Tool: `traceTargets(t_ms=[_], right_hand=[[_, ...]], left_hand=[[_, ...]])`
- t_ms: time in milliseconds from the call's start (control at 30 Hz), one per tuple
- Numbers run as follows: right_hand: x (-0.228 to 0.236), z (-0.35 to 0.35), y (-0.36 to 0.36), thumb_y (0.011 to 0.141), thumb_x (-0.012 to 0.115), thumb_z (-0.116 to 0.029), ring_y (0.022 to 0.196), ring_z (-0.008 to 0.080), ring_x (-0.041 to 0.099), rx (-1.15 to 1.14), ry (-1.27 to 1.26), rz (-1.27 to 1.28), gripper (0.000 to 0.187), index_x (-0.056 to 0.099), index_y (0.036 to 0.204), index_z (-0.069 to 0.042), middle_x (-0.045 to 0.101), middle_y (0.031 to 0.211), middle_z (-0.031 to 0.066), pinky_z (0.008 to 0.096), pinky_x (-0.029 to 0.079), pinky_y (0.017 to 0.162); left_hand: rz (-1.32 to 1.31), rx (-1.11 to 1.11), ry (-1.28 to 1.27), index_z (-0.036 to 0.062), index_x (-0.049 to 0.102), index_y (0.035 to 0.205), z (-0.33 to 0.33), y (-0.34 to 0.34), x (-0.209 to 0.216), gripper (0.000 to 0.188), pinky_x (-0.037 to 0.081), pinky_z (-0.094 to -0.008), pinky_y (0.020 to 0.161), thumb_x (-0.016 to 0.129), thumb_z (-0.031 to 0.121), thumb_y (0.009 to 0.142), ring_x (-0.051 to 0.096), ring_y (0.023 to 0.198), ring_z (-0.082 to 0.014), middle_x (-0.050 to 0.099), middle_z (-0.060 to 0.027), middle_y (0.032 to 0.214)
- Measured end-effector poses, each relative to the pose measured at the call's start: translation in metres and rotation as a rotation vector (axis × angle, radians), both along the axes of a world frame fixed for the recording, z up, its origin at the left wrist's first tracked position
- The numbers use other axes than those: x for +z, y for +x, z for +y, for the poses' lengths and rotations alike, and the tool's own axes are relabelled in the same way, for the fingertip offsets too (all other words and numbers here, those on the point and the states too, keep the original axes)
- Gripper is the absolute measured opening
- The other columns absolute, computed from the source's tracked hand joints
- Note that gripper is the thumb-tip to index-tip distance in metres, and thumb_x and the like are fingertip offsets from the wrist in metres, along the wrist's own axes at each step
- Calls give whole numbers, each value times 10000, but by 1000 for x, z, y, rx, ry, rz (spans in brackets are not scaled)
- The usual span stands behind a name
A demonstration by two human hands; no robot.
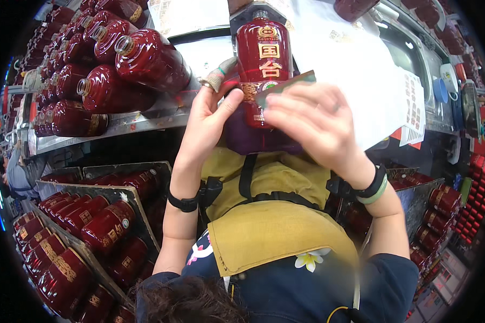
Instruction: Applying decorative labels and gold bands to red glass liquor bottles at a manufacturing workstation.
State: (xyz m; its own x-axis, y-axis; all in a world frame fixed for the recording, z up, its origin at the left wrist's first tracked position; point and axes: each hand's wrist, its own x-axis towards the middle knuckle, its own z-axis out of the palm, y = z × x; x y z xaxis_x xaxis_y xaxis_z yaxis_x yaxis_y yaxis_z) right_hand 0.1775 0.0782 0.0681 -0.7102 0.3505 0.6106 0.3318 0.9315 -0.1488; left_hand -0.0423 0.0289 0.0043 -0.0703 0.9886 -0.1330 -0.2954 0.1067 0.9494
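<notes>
A glossy dark red bottle (264,40) with gold lettering and a patterned gold band lies in front of me, its neck pointing away. My left hand (210,110) grips its left side, thumb at the front. A grey, fabric-like cover (215,79) and a dark fingertip cover (228,65) sit on that hand's fingers. My right hand (320,121), slightly blurred, is closed on a thin, flat dark-green scraper-like piece (302,79). This piece slants across the bottle's lower front. Part of the lower label is hidden behind the hand and the piece.
Many red bottles (151,59) crowd the metal bench (129,126) at left. Below, wooden-sided crates (140,207) hold more. White label sheets (355,70) cover the right worktop. Blue and white mugs (441,90) stand at far right. A yellow apron (275,231) covers my lap.
</notes>
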Motion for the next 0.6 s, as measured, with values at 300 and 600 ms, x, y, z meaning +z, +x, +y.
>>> traceTargets(t_ms=[300,600], right_hand=[[13,-10,8,878,608,32,871,229,650,-118,-595,201,243,662,1108,-25,649,997,113,339,532,772],[-16,-8,-1,719,925,-311,1116,271,536,-388,-881,129,885,486,1420,4,521,1161,127,381,457,940]], left_hand=[[403,-1,22,15,547,1442,3,-17,-5,486,445,-209,733,669,118,982,510,823,-30,659,-10,1139],[-287,42,-116,1,589,1229,0,-22,2,257,508,-287,870,626,160,1030,613,962,-94,629,-12,1063]])
